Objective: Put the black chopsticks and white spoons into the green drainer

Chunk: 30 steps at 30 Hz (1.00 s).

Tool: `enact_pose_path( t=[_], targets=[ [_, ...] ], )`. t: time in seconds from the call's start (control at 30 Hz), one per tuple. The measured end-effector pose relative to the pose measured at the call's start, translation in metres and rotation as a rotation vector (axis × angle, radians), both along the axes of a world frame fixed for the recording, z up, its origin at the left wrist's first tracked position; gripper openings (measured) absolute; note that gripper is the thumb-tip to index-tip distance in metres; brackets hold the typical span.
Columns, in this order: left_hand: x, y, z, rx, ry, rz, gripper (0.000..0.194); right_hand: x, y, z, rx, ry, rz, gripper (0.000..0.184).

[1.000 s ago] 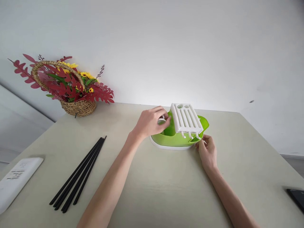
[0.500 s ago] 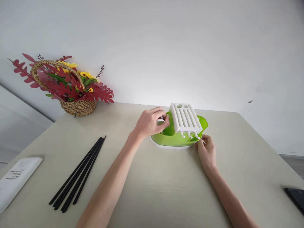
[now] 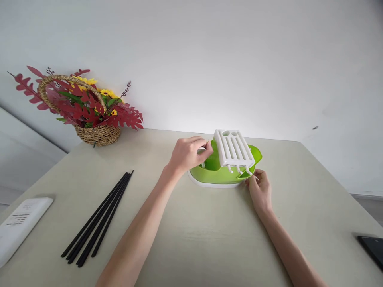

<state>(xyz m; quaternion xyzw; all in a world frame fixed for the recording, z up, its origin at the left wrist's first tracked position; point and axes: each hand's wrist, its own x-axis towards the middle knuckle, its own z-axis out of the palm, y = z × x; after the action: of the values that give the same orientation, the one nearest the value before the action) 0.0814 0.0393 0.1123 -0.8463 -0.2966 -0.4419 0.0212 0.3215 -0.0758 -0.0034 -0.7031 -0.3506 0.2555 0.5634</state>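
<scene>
A bright green plastic kitchen utensil holder stands near the back of the table on a white base tray. Its raised white slotted top has two round holes and small hooks along the front edge. My left hand is over the holder's left end, thumb and fingertips pinched together. A white rounded piece shows between thumb and palm; whether the fingertips hold it is hidden. My right hand has its curled fingers against the holder's lower right end, gripping the edge there.
Several black chopsticks lie on the table left of my left forearm. A white flat device is at the left edge, a dark phone at the right. A wicker basket of artificial flowers stands back left against the wall.
My left thumb and fingertips have closed together over the holder's left end, and less of the white rounded piece shows. My right hand and the holder stay in place.
</scene>
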Motion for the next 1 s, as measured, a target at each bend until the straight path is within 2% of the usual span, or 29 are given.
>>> enact_pose_path(
  t=[0.2,0.4,0.57,0.83,1.0],
  targets=[
    [0.001,0.0,0.003,0.049,-0.088,0.062,0.039,0.0,0.0,0.0,-0.001,0.005,0.001,0.029],
    [-0.006,-0.004,0.015,0.107,-0.284,0.172,0.048,0.001,-0.001,-0.003,0.005,-0.005,0.007,0.031],
    [-0.02,-0.004,0.027,0.038,-0.496,0.291,0.049,0.002,0.0,-0.004,0.014,-0.024,0.013,0.026],
    [-0.056,0.028,0.036,-0.052,-0.997,0.383,0.043,0.003,0.001,-0.006,0.014,-0.04,0.024,0.019],
    [-0.068,0.043,0.034,-0.156,-1.185,0.329,0.046,0.004,0.0,-0.009,0.014,-0.045,0.029,0.02]
  ],
)
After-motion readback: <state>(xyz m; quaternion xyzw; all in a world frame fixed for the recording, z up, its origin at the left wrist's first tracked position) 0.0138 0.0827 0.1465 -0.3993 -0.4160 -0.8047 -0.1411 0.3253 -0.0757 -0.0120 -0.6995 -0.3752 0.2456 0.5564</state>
